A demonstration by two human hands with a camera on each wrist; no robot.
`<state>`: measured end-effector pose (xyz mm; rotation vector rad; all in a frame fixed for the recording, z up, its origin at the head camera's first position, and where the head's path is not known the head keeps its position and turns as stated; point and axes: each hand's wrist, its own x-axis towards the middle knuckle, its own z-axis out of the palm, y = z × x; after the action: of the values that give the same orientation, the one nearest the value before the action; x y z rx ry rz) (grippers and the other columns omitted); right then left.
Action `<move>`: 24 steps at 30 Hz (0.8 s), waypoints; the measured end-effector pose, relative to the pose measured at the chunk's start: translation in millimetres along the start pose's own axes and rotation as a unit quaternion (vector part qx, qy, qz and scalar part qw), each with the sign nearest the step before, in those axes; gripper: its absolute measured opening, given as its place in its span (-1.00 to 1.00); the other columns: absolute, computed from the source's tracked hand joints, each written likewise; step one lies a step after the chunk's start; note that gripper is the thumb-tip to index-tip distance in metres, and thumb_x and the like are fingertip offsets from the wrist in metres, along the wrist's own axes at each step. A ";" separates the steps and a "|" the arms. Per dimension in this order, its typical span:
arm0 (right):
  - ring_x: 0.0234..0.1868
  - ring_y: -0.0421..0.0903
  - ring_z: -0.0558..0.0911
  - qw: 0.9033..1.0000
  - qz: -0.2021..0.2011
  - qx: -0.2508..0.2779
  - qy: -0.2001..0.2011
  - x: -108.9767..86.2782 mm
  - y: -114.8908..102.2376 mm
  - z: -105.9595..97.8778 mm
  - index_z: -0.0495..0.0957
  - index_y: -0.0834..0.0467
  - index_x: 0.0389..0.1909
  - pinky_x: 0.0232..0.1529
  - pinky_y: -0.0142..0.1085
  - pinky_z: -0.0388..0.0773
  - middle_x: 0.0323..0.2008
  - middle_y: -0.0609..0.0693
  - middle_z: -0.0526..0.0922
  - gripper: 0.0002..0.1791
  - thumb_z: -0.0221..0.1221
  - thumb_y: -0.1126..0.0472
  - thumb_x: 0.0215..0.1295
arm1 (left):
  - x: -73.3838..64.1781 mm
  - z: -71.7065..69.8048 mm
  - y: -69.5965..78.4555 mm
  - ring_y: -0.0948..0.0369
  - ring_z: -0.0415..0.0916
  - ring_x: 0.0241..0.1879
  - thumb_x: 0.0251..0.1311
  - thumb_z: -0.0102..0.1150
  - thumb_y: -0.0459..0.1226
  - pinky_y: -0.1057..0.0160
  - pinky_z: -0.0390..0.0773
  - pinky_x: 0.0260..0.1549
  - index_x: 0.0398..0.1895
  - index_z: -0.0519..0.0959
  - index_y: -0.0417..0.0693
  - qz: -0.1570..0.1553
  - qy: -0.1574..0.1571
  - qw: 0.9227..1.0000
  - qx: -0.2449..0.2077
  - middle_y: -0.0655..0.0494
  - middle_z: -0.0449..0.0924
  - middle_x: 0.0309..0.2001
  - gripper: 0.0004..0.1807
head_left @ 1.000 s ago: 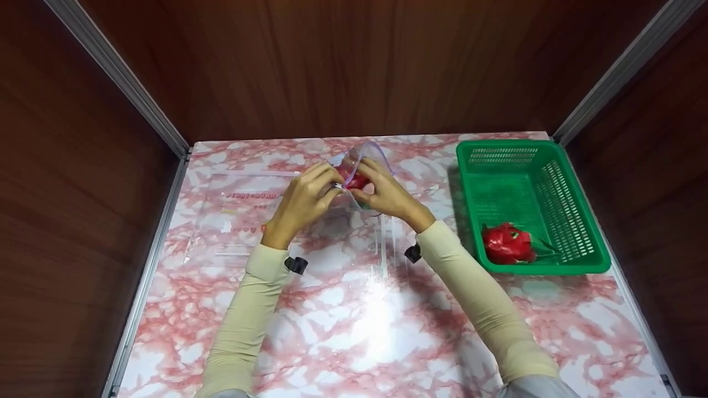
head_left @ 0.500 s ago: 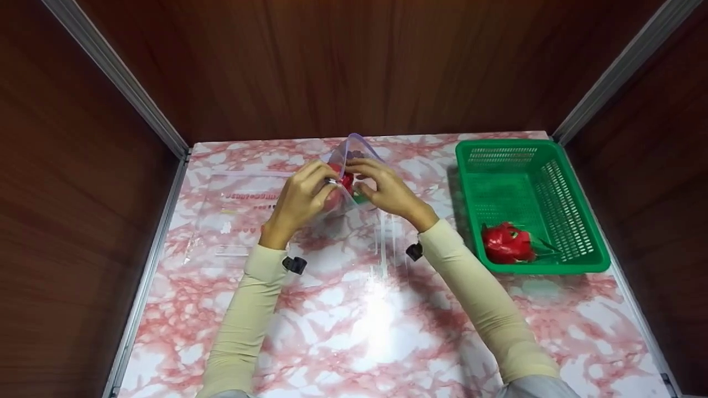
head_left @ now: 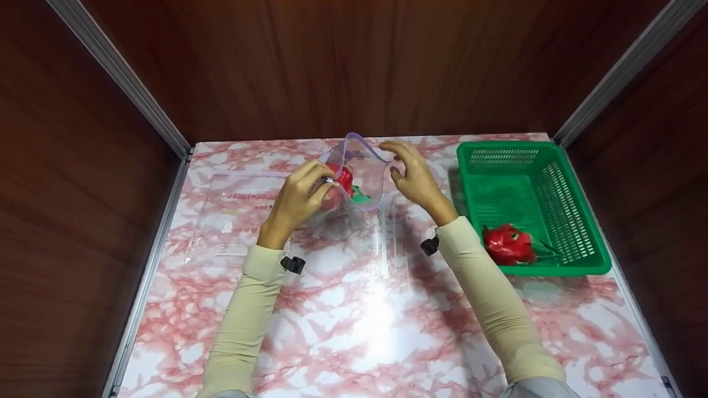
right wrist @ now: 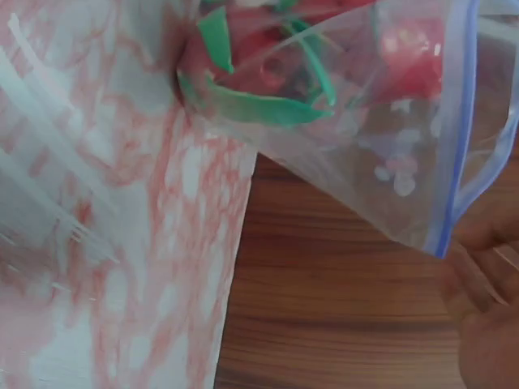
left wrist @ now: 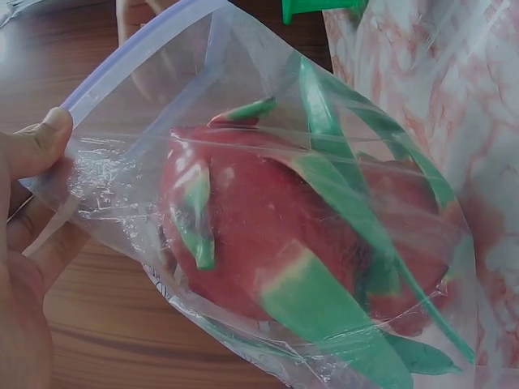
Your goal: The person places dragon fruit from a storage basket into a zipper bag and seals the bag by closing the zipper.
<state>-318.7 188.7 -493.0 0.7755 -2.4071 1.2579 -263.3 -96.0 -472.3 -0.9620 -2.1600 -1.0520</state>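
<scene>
My left hand (head_left: 296, 202) pinches the purple zip edge of a clear zip bag (left wrist: 105, 190), whose mouth gapes toward the right. Inside the bag lies a red dragon fruit (left wrist: 243, 219) with green scales; more red and green shows beyond it in the left wrist view, and I cannot tell whether that is a second fruit. By the bag's right corner is my right hand (head_left: 417, 179), its thumb and forefinger spread apart. In the right wrist view the zip corner (right wrist: 442, 243) hangs close to the fingers, with no clear grip on it.
At the right stands a green basket (head_left: 500, 196) with another red dragon fruit (head_left: 508, 244) in its near left corner. A flat clear bag with red print (head_left: 238, 213) lies on the marbled table (head_left: 310, 342). Wooden panels (head_left: 354, 66) enclose the back and sides.
My right hand has come out of the bag's mouth and moved right. The mouth now gapes wider, with red and green showing inside. The left hand keeps its hold, shifting slightly left.
</scene>
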 end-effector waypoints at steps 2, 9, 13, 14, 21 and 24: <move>0.30 0.21 0.60 1.000 0.020 -0.004 -0.021 -2.1 3.2 1.0 0.57 0.31 0.33 0.31 0.06 0.63 0.30 0.26 0.63 -0.47 0.17 0.58 0.34 | -0.4 0.1 0.0 0.07 0.64 -0.20 0.34 0.37 -0.46 0.18 0.69 -0.18 -0.19 0.70 -0.26 -0.001 0.000 1.000 -0.004 -0.08 0.69 -0.22 -0.95; 0.04 0.25 0.76 0.997 0.069 -0.017 -0.012 -6.1 7.4 7.1 0.68 0.34 0.11 0.14 0.08 0.74 0.04 0.29 0.76 -0.70 0.35 0.37 0.41 | -0.3 -0.1 -0.3 0.07 0.62 -0.21 0.35 0.36 -0.46 0.19 0.65 -0.21 -0.18 0.70 -0.26 0.000 0.002 1.000 -0.013 -0.09 0.69 -0.21 -0.96; -0.04 0.21 0.80 0.997 0.077 -0.011 0.017 -6.1 9.4 7.1 0.72 0.36 -0.05 0.06 0.04 0.78 -0.08 0.27 0.80 -0.79 0.40 0.35 0.38 | 0.0 -1.6 -0.4 0.09 0.60 -0.22 0.35 0.36 -0.46 0.21 0.64 -0.22 -0.18 0.71 -0.28 -0.003 0.007 1.000 -0.014 -0.09 0.69 -0.20 -0.95; -0.06 0.20 0.81 0.997 0.077 -0.010 0.022 -6.1 10.0 6.8 0.73 0.36 -0.08 0.05 0.04 0.79 -0.10 0.26 0.81 -0.81 0.40 0.34 0.37 | 0.0 -2.0 -0.5 0.10 0.60 -0.23 0.34 0.37 -0.46 0.22 0.64 -0.22 -0.18 0.71 -0.27 -0.005 0.009 1.000 -0.013 -0.08 0.69 -0.20 -0.95; -0.15 0.17 0.82 0.997 0.059 -0.022 0.046 -6.8 13.2 3.4 0.77 0.31 -0.19 -0.01 0.05 0.79 -0.21 0.22 0.84 -0.92 0.40 0.38 0.34 | 0.2 -5.5 -1.0 0.14 0.61 -0.23 0.37 0.36 -0.42 0.27 0.65 -0.20 -0.17 0.71 -0.26 -0.022 0.025 0.999 -0.016 -0.07 0.69 -0.20 -0.94; -0.17 0.15 0.80 0.997 0.049 -0.029 0.053 -6.8 12.2 0.5 0.78 0.30 -0.19 -0.03 0.04 0.78 -0.22 0.21 0.84 -0.93 0.39 0.38 0.36 | 0.9 -6.6 -1.9 0.12 0.63 -0.22 0.36 0.37 -0.41 0.26 0.67 -0.16 -0.17 0.71 -0.27 -0.026 0.035 0.999 -0.022 -0.09 0.68 -0.21 -0.92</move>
<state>-320.6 196.2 -504.7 0.5670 -2.4089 1.2270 -264.4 -101.8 -468.9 -0.8793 -2.1228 -1.1443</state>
